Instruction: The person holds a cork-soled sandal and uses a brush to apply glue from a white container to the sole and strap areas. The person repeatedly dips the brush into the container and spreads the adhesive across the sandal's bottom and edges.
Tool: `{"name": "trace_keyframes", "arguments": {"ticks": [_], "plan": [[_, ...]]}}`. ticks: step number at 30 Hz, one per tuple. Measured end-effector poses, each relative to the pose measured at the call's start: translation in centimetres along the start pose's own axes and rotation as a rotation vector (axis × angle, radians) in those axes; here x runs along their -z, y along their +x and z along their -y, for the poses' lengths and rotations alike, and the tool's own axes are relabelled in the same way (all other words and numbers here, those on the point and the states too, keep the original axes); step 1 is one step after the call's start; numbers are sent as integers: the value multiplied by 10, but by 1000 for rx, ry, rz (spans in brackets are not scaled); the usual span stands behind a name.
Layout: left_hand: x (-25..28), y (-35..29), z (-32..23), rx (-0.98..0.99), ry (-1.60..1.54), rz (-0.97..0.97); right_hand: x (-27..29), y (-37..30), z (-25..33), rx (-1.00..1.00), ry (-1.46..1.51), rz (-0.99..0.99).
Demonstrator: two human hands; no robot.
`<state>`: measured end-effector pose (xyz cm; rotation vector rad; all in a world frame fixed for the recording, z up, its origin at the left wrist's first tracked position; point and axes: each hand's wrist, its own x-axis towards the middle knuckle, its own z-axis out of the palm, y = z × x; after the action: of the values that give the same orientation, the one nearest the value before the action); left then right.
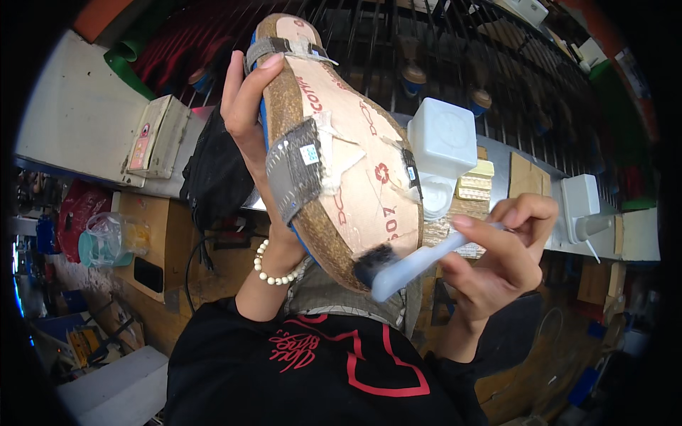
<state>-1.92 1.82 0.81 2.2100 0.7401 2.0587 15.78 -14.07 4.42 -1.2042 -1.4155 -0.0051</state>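
Note:
An upturned sandal (366,181) fills the middle, tilted, with its underside facing me. It has a brown cork edge, a pale board printed in red, and grey straps (293,170) whose ends are folded onto the board. My left hand (249,117) grips it along its left side, fingers near the narrow upper end and partly hidden behind it. In my right hand (501,259), a brush (419,266) with a whitish plastic handle is pinched between thumb and fingers. Its dark bristles (375,261) press on the lower end of the underside, at the board's edge.
Just beyond the sandal stand a white square container (444,135) and a yellowish ribbed block (476,181). Another white container (582,199) is at right. Dark bars (369,42) run along the back. A white box (158,135) and a phone (148,275) are at left.

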Motion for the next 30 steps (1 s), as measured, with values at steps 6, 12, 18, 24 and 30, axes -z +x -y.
{"name": "trace_keyframes", "arguments": {"ticks": [6, 12, 18, 24, 30], "plan": [[6, -8, 18, 46, -72, 66, 1, 3, 3, -16, 31, 30], [6, -14, 11, 103, -165, 78, -1, 3, 3, 57, 17, 62], [1, -20, -11, 165, -296, 82, -3, 0, -6, 73, 138, 29], [-4, -23, -23, 220, -385, 98, -1, -4, -14, 24, 126, 64], [-7, -24, -23, 260, -464, 119, -1, 0, -15, -18, 219, 122]]}}
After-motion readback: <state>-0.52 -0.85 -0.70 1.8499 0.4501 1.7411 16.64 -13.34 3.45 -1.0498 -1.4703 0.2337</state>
